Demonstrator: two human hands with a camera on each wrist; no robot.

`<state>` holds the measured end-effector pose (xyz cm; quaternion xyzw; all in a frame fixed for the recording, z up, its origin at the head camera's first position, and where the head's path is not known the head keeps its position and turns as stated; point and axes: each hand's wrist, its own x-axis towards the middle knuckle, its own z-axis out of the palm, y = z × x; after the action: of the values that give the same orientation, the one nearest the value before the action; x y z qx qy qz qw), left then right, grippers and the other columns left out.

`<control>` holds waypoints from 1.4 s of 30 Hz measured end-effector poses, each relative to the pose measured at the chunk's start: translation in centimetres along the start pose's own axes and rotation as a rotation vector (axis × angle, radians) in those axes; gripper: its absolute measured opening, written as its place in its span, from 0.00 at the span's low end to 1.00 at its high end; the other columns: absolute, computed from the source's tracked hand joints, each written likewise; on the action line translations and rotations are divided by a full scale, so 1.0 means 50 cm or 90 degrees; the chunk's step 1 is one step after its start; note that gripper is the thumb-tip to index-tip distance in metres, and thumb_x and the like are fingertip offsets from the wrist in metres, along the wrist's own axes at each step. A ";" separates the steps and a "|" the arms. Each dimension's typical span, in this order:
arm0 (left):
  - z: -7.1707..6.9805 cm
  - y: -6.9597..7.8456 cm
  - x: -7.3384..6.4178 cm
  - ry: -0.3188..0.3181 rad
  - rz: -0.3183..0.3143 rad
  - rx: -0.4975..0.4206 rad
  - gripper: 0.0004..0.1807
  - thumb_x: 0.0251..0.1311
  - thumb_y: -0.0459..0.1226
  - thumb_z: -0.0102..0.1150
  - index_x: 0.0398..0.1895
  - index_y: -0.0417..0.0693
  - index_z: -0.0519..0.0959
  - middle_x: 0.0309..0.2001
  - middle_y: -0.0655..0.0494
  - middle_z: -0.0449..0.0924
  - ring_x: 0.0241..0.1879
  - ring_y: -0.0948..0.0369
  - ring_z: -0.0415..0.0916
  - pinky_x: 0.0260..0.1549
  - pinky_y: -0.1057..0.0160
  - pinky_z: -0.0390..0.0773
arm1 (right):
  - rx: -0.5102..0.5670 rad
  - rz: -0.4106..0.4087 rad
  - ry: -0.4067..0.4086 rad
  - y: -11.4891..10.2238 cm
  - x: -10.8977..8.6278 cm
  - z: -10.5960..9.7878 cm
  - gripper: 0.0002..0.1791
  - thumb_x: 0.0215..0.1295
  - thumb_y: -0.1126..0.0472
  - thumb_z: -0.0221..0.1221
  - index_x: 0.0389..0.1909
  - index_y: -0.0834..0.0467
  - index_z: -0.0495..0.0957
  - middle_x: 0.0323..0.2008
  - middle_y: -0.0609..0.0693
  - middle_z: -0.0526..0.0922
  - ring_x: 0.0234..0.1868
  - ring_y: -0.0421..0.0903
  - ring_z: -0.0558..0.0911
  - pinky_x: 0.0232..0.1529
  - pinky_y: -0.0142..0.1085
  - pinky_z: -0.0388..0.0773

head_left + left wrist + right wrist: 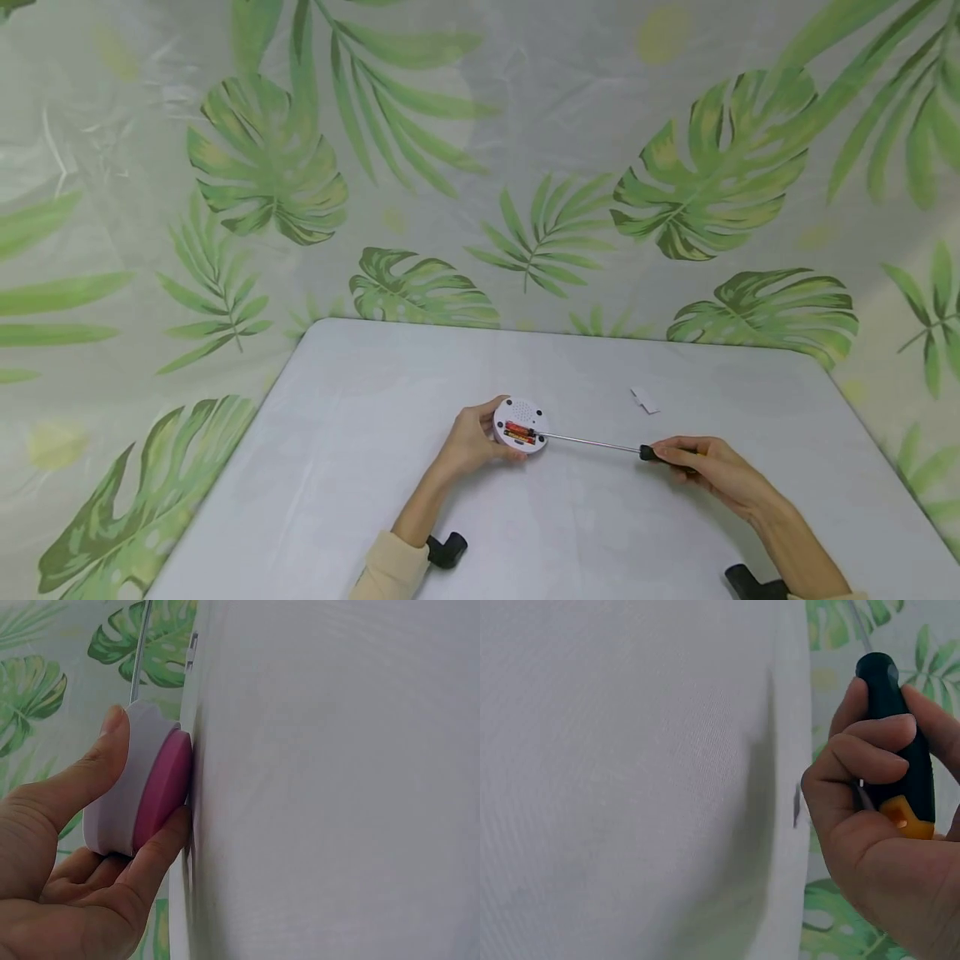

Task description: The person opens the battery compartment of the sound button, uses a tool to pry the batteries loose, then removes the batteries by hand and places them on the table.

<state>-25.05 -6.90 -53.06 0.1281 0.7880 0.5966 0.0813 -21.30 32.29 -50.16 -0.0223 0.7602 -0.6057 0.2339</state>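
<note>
A round white battery-powered device (512, 412) is tilted with its underside up, showing a grid of small holes and two orange-and-black batteries (519, 432) in an uncovered compartment. My left hand (468, 442) grips it by the rim, between thumb and fingers. From the side, in the left wrist view, the device's lower part is pink (166, 780). My right hand (716, 475) holds a screwdriver by its dark handle (889, 697), which has a yellow patch. The long metal shaft (592, 442) reaches left, its tip at the right ends of the batteries; exact contact cannot be made out.
A small white plastic piece, like a battery cover (644, 401), lies on the white table (375, 392) behind the screwdriver. Leaf-printed cloth (547, 150) hangs behind the table. Black camera mounts (447, 550) stick out beside both wrists.
</note>
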 end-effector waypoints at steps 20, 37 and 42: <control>0.000 0.002 0.001 0.005 -0.002 -0.004 0.51 0.40 0.28 0.84 0.73 0.35 0.70 0.70 0.41 0.76 0.70 0.45 0.74 0.70 0.49 0.73 | 0.081 0.034 -0.072 0.001 -0.009 -0.011 0.15 0.81 0.56 0.52 0.48 0.51 0.88 0.44 0.41 0.83 0.30 0.33 0.72 0.33 0.25 0.74; -0.004 0.003 -0.002 0.004 -0.002 -0.018 0.52 0.41 0.28 0.84 0.73 0.33 0.68 0.71 0.39 0.74 0.71 0.45 0.73 0.71 0.50 0.73 | 0.060 -0.022 -0.043 -0.009 -0.023 -0.008 0.14 0.82 0.59 0.51 0.50 0.47 0.87 0.44 0.36 0.87 0.32 0.34 0.73 0.36 0.28 0.75; -0.003 0.002 0.000 0.000 -0.001 -0.028 0.52 0.41 0.27 0.83 0.74 0.33 0.68 0.71 0.39 0.73 0.71 0.45 0.72 0.71 0.51 0.72 | 0.020 -0.012 0.019 -0.019 -0.032 -0.010 0.13 0.80 0.59 0.54 0.50 0.52 0.87 0.42 0.35 0.83 0.33 0.35 0.74 0.36 0.29 0.76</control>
<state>-25.11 -7.02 -52.91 0.1259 0.7748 0.6137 0.0848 -20.31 33.02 -48.64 -0.0165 0.7538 -0.6198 0.2175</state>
